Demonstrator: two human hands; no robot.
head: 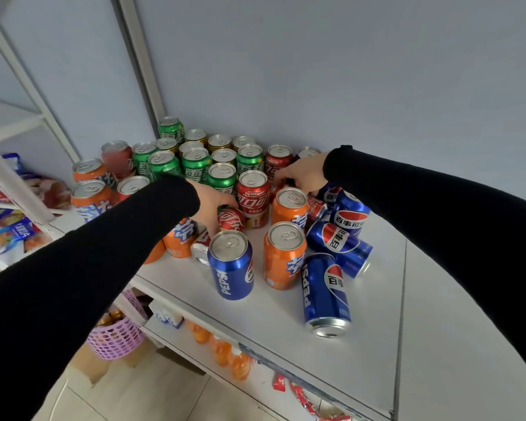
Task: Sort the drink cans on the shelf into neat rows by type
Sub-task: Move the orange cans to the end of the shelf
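Note:
Mixed drink cans crowd a white shelf (pixel 286 323). Green cans (pixel 196 164) and gold-topped cans (pixel 219 143) stand at the back. Orange cans (pixel 283 256) and red cola cans (pixel 253 192) are in the middle. One blue Pepsi can (pixel 231 265) stands in front, and several others lie on their sides (pixel 327 294). My left hand (pixel 211 206) reaches into the middle of the group and grips a red cola can lying on its side (pixel 232 220). My right hand (pixel 305 174) reaches down between a standing red can (pixel 278 162) and the lying Pepsi cans (pixel 348 215), its fingers partly hidden.
A grey wall backs the shelf. A white upright post (pixel 140 56) stands at the back left. Snack packets (pixel 3 226) fill the neighbouring shelf on the left. Below are a pink basket (pixel 116 338), orange bottles (pixel 222 350) and a cardboard box (pixel 85 366).

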